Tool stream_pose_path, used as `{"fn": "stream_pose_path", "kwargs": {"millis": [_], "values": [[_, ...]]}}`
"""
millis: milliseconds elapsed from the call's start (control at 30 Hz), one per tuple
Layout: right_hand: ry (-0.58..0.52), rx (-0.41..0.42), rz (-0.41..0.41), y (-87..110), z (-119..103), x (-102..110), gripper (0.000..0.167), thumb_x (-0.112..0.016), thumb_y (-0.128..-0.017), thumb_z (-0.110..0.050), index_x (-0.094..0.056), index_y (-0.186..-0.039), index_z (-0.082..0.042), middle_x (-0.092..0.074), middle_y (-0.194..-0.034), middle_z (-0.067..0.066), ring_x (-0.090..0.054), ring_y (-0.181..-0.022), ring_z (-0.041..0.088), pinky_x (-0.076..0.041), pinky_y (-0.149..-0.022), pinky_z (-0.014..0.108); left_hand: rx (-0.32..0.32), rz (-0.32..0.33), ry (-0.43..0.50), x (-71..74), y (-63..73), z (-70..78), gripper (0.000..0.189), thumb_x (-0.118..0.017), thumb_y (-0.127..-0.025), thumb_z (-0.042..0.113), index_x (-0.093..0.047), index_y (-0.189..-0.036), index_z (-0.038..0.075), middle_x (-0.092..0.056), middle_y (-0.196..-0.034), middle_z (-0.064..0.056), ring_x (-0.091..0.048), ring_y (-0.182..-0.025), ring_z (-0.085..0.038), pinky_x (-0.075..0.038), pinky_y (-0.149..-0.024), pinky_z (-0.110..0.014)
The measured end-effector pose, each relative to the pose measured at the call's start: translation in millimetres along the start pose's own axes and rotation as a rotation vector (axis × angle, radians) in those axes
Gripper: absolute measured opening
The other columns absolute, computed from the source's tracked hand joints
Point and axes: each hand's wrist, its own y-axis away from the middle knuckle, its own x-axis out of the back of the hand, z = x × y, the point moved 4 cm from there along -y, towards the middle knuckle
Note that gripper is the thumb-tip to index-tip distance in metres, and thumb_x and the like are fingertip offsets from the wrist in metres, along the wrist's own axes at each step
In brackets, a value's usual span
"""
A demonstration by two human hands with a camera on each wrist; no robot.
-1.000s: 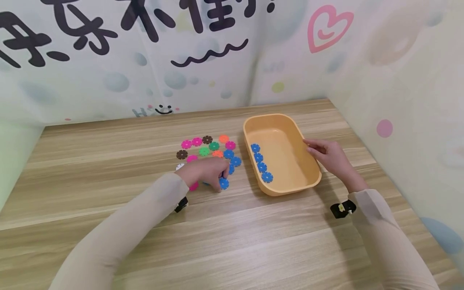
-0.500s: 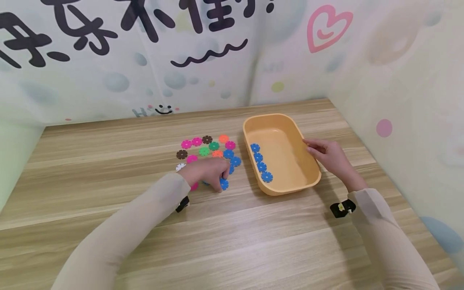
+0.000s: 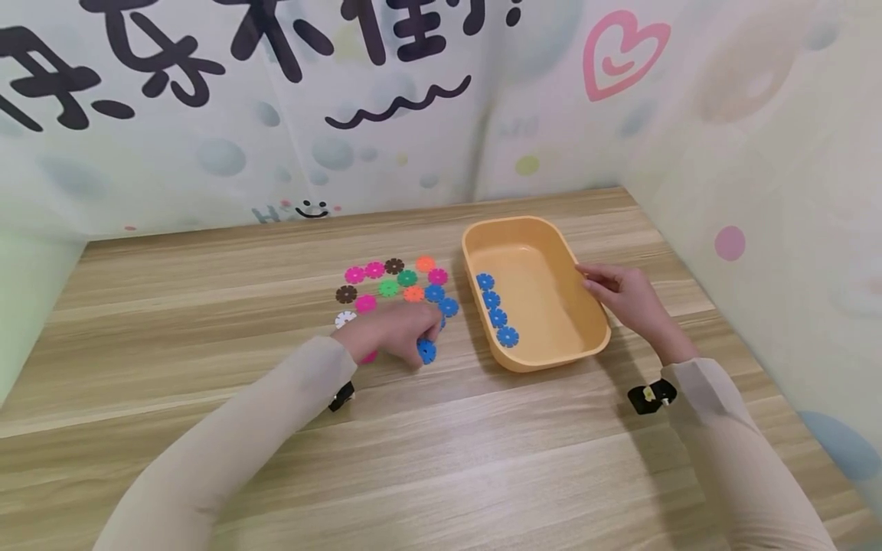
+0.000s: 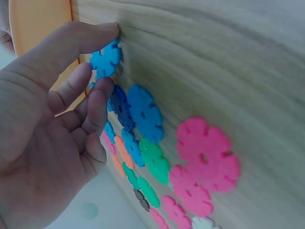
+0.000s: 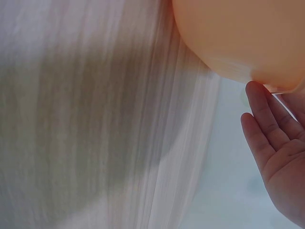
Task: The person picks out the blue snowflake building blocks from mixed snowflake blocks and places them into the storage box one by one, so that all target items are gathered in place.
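My left hand (image 3: 400, 330) pinches a blue snowflake disc (image 4: 106, 58) between thumb and fingers, low over the table. In the left wrist view the disc stands tilted on edge. Around and beyond that hand lie loose discs: several blue ones (image 4: 145, 113), pink (image 4: 208, 155), green (image 3: 389, 288), orange (image 3: 425, 264), brown (image 3: 346, 294) and a white one (image 3: 345, 319). Some are hidden beneath the hand. An orange-yellow plastic tub (image 3: 551, 358) stands to the right, and my right hand (image 3: 630, 302) grips its right rim, fingers against the outer wall.
Several blue discs (image 3: 498, 317) lie in a row along the tub's left inner side. The wooden table (image 3: 441, 459) meets a printed wall sheet (image 3: 241, 153) at the back and another on the right. Black cameras (image 3: 651, 398) sit at both wrists.
The left hand has barely shifted; the blue disc in its fingers now looks slightly raised and more tilted toward the camera. The right hand and the tub have not moved.
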Motion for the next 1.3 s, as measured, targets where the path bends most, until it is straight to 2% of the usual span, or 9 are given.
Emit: {"fn": "stream_pose_path", "kwargs": {"millis": [67, 167, 267, 467, 533, 700, 833, 1067, 1300], "values": [[0.0, -0.003, -0.003, 0.8, 0.4, -0.5, 0.032, -0.056, -0.091, -0.008, -0.056, -0.119, 0.008, -0.059, -0.111, 0.025, -0.058, -0.098, 0.032, -0.045, -0.069, 0.008, -0.026, 0.013, -0.003, -2.1, 1.2, 0.7, 0.03, -0.075, -0.066, 0.001, -0.052, -0.085, 0.007, -0.05, -0.08, -0.004, -0.044, -0.072, -0.015, -0.039, -0.06, -0.024], [0.002, -0.007, -0.008, 1.3, 1.4, -1.8, 0.032, -0.055, -0.091, -0.008, -0.056, -0.119, 0.008, -0.059, -0.111, 0.025, -0.059, -0.097, 0.032, -0.045, -0.069, 0.009, -0.063, 0.029, -0.011, -4.8, 2.6, 2.1, 0.03, -0.073, -0.066, -0.001, -0.052, -0.085, 0.008, -0.05, -0.08, -0.003, -0.043, -0.072, -0.015, -0.039, -0.061, -0.024], [0.002, -0.003, -0.008, 1.2, 1.8, -2.5, 0.032, -0.056, -0.091, -0.007, -0.056, -0.119, 0.008, -0.06, -0.11, 0.025, -0.06, -0.095, 0.024, -0.045, -0.069, 0.009, -0.084, 0.04, 0.007, -6.0, 3.8, 2.6, 0.03, -0.073, -0.066, -0.003, -0.052, -0.085, 0.008, -0.05, -0.08, -0.003, -0.043, -0.073, -0.014, -0.039, -0.062, -0.024], [0.001, 0.002, -0.006, 1.1, 2.5, -2.6, 0.032, -0.056, -0.091, -0.007, -0.056, -0.119, 0.008, -0.06, -0.11, 0.025, -0.059, -0.092, 0.007, -0.045, -0.069, 0.009, -0.115, 0.031, 0.133, -3.3, 5.1, 3.4, 0.025, -0.07, -0.07, -0.008, -0.056, -0.086, 0.007, -0.054, -0.081, -0.003, -0.046, -0.075, -0.015, -0.043, -0.064, -0.023], [0.003, 0.003, -0.006, 1.2, 2.7, -2.5, 0.032, -0.055, -0.091, -0.008, -0.056, -0.119, 0.008, -0.059, -0.111, 0.025, -0.059, -0.092, 0.007, -0.045, -0.07, 0.009, -0.119, 0.014, 0.18, -0.8, 5.3, 4.4, 0.022, -0.067, -0.073, -0.009, -0.058, -0.087, 0.005, -0.056, -0.082, -0.004, -0.048, -0.075, -0.015, -0.045, -0.065, -0.023], [0.006, 0.004, -0.005, 1.2, 2.6, -2.3, 0.032, -0.055, -0.091, -0.008, -0.056, -0.119, 0.007, -0.059, -0.111, 0.025, -0.059, -0.093, 0.009, -0.045, -0.07, 0.009, -0.092, -0.023, 0.211, 9.4, 5.4, 6.8, 0.021, -0.061, -0.077, -0.01, -0.063, -0.092, 0.004, -0.059, -0.086, -0.003, -0.053, -0.081, -0.017, -0.046, -0.071, -0.022], [0.003, 0.005, -0.004, 0.2, 2.3, -2.1, 0.032, -0.055, -0.091, -0.007, -0.056, -0.119, 0.007, -0.059, -0.112, 0.025, -0.059, -0.094, 0.012, -0.045, -0.07, 0.009, -0.097, -0.014, 0.188, 23.3, 5.7, 10.6, 0.022, -0.058, -0.078, -0.011, -0.065, -0.095, 0.002, -0.06, -0.089, -0.003, -0.053, -0.083, -0.018, -0.047, -0.071, -0.022], [-0.006, 0.01, -0.001, -0.2, 1.5, -0.8, 0.032, -0.056, -0.091, -0.007, -0.056, -0.119, 0.008, -0.058, -0.113, 0.025, -0.059, -0.095, 0.011, -0.045, -0.07, 0.009, -0.109, 0.048, 0.145, 61.7, 1.2, 24.7, 0.021, -0.056, -0.08, -0.011, -0.066, -0.093, 0.002, -0.062, -0.091, -0.006, -0.055, -0.083, -0.018, -0.048, -0.071, -0.024], [0.001, -0.002, -0.006, 0.6, 0.1, -0.5, 0.032, -0.055, -0.092, -0.009, -0.056, -0.12, 0.007, -0.058, -0.113, 0.025, -0.059, -0.098, 0.027, -0.045, -0.069, 0.009, -0.116, 0.122, 0.117, 96.9, -20.9, 36.4, 0.022, -0.053, -0.082, -0.012, -0.066, -0.092, 0.002, -0.062, -0.092, -0.007, -0.055, -0.082, -0.019, -0.048, -0.071, -0.025]]}}
